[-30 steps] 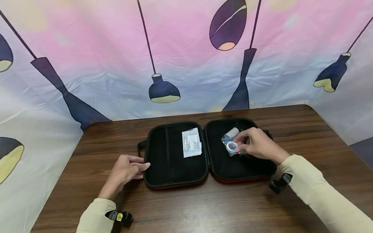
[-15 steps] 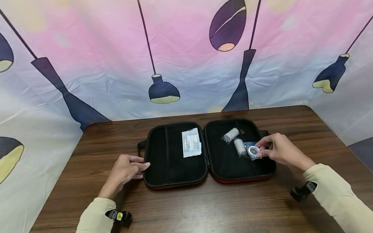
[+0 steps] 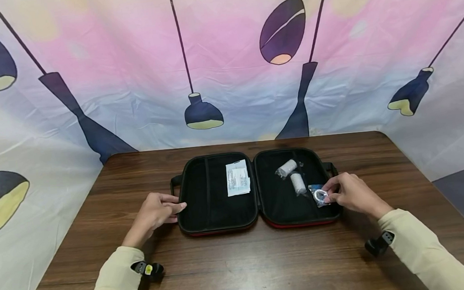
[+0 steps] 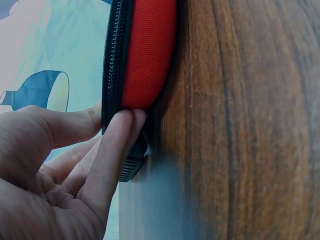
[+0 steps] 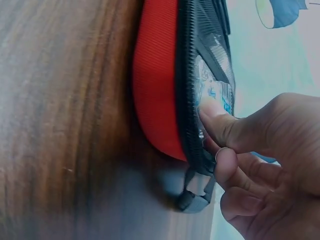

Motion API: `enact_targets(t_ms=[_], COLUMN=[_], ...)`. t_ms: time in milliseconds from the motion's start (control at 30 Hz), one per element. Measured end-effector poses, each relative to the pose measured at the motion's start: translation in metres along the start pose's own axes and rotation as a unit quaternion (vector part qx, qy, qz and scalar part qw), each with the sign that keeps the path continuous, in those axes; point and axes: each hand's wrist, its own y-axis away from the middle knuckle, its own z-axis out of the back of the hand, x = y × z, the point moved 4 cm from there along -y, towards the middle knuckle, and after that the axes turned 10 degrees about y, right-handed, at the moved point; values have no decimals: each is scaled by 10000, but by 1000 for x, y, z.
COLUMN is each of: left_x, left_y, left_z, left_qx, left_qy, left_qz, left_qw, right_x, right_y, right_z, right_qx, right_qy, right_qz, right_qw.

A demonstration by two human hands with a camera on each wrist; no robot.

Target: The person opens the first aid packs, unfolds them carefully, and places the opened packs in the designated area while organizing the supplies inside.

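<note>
An open black-lined zip case (image 3: 195,199) with red outer sides lies flat on the table. At its left end my left hand (image 3: 157,212) grips the rim; in the left wrist view the thumb is at the zipper (image 4: 114,65) and the fingers touch the red side. My right hand (image 3: 354,193) pinches a clear packet with a white ring-shaped roll, like a tape roll (image 3: 318,196), at the right half's lower right. Two white wrapped bandage rolls (image 3: 298,184) lie further left in that half. The right wrist view shows the thumb on the clear wrapper (image 5: 210,90).
White printed paper packets (image 3: 238,177) lie in the left half, near the hinge. Carry handles stick out at both ends, one by each hand (image 3: 176,182). Wooden table (image 3: 243,268) extends in front of the case, and a printed cloth (image 3: 240,47) hangs behind.
My right hand has moved right and toward me with the tape roll, away from the bandage rolls, which now lie apart from it. The left hand has stayed put.
</note>
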Motion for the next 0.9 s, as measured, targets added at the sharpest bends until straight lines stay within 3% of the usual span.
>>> enact_targets(t_ms=[400, 667, 900], left_x=[1, 1, 1], left_y=[0, 0, 0], left_z=[-1, -1, 0], left_qx=[13, -8, -7], left_qy=[26, 49, 51], left_qz=[37, 25, 16], left_qw=[10000, 10000, 10000], right_x=[12, 22, 19], right_y=[-1, -4, -2], right_z=[-6, -10, -8], right_qx=[83, 100, 218], right_qy=[242, 113, -53], right_qz=[115, 317, 168], right_qw=[9996, 9994, 9996])
